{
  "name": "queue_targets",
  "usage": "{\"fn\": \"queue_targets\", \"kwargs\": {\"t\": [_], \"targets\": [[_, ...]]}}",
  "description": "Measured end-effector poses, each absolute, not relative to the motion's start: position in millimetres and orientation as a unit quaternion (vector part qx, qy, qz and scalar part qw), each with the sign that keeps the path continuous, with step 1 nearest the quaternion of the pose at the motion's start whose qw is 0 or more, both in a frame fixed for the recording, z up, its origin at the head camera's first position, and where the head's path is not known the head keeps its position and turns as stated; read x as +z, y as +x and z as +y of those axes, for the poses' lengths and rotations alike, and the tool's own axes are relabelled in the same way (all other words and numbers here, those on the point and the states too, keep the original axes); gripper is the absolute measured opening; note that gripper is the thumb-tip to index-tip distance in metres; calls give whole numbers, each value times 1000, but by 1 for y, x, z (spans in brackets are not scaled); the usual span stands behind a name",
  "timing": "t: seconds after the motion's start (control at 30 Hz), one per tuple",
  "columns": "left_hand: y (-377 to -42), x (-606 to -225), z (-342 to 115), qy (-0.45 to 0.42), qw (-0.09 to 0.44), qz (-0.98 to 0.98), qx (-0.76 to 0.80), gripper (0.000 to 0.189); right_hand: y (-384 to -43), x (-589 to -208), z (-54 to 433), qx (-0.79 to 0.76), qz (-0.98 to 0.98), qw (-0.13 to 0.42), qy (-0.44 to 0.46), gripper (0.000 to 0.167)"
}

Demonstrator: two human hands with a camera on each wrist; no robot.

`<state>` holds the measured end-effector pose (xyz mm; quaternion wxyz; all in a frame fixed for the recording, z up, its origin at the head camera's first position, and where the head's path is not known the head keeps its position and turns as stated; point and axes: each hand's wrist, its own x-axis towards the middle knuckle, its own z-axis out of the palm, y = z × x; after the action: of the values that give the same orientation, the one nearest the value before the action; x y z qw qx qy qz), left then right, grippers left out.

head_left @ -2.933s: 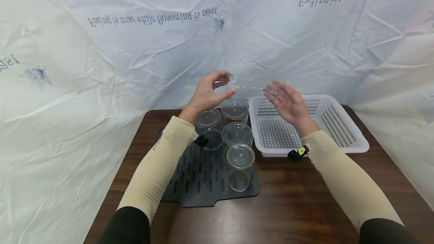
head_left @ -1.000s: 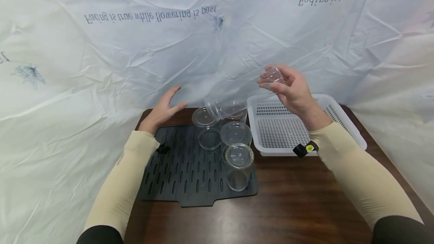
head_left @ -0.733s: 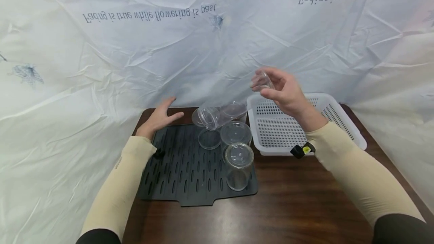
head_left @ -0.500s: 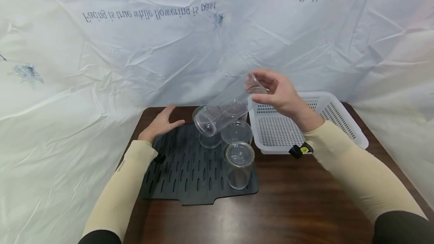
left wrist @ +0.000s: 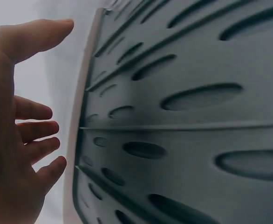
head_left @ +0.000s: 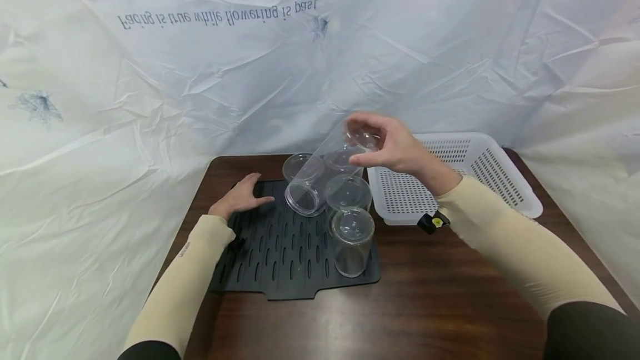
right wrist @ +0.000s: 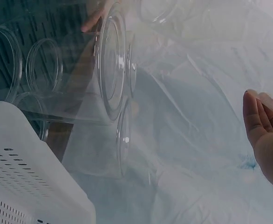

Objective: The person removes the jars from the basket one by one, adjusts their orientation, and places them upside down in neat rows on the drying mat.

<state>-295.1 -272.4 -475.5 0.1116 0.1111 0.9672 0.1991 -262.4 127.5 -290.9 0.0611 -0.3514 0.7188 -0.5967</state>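
My right hand [head_left: 392, 143] grips the base end of a tall clear jar [head_left: 325, 163]. The jar is tilted, its ringed mouth pointing down and left above the black slotted draining mat [head_left: 272, 271]. My left hand [head_left: 241, 198] holds nothing; its fingers and thumb are spread over the mat's back left part. In the left wrist view that hand [left wrist: 15, 116] appears beside the mat's edge. Several clear jars stand on the mat's right side, including a front one [head_left: 352, 240] and a middle one [head_left: 348, 193]. The right wrist view shows my right hand [right wrist: 267, 130] at its edge.
A white perforated basket [head_left: 527, 204] stands on the right of the brown table [head_left: 430, 304], close to the jars. Behind hangs a pale printed sheet [head_left: 225, 82], near the table's back edge. Another jar [head_left: 302, 164] stands at the back, partly behind the held one.
Earlier the left hand was up near the jar's end; it has come away, left and down to the mat. The right hand has moved left and lower, tilting the jar's mouth down toward the mat.
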Motion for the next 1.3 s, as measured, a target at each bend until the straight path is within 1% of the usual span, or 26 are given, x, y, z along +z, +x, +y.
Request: {"fn": "queue_targets", "kwargs": {"t": [0.1, 0.2, 0.4, 0.57, 0.63, 0.83, 1.0, 1.3], "targets": [[-293, -481, -271, 112, 122, 968, 186, 101, -262, -292, 124, -570, 739, 61, -354, 77], [-292, -486, -270, 110, 131, 971, 167, 100, -262, -294, 120, -545, 752, 59, -365, 78], [-291, -494, -266, 112, 136, 974, 143, 99, -262, -300, 110, -511, 763, 41, -394, 77], [-290, -501, -267, 113, 155, 974, 123, 101, -262, -308, 102, -457, 785, 12, -417, 77], [-288, -502, -268, 108, 156, 974, 124, 102, -261, -310, 99, -438, 792, 3, -425, 78], [-286, -500, -269, 109, 145, 974, 137, 105, -260, -312, 90, -412, 797, 7, -442, 78], [-286, -501, -268, 109, 146, 975, 128, 105, -259, -315, 83, -388, 799, 9, -460, 78], [-286, -500, -269, 106, 155, 974, 125, 103, -263, -326, 73, -326, 807, -11, -493, 78]]}}
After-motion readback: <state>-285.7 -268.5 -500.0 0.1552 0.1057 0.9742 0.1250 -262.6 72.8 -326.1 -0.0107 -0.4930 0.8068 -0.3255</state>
